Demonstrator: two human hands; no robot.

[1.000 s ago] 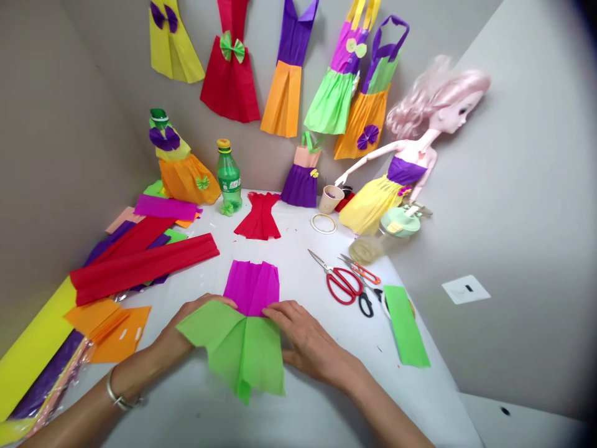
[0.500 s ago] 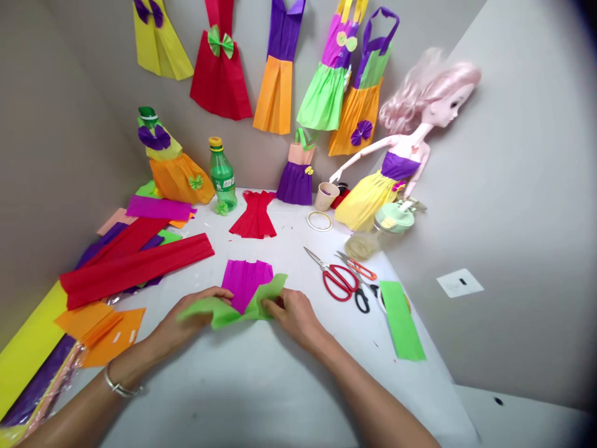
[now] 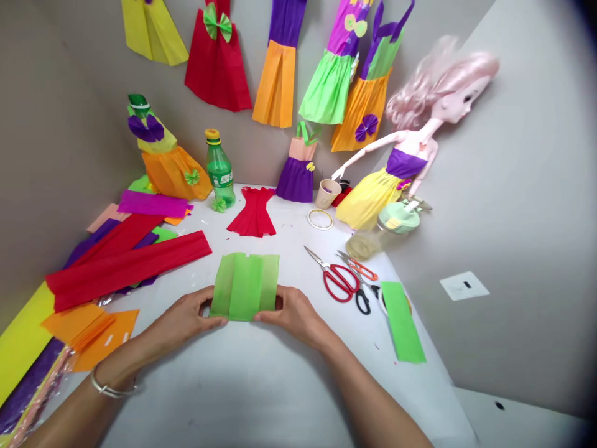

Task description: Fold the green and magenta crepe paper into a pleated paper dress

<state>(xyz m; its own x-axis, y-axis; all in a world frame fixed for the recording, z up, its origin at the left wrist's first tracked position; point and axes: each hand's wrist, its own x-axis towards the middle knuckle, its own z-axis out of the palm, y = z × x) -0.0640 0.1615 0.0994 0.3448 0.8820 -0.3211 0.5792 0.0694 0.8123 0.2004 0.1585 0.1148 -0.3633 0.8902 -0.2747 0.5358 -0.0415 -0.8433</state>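
Left hand (image 3: 184, 318) and right hand (image 3: 293, 314) both pinch a pleated green crepe paper sheet (image 3: 245, 286): feather-light, floppy stuff, so side edges are the spot to hold.

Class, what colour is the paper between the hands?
Bright green paper, best in the head view.

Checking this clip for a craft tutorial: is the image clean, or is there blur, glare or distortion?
In the head view, lighting is even with soft shadows and no harsh glare; the green crepe paper looks sharp; the wide lens bends the right wall and darkens the top right corner.
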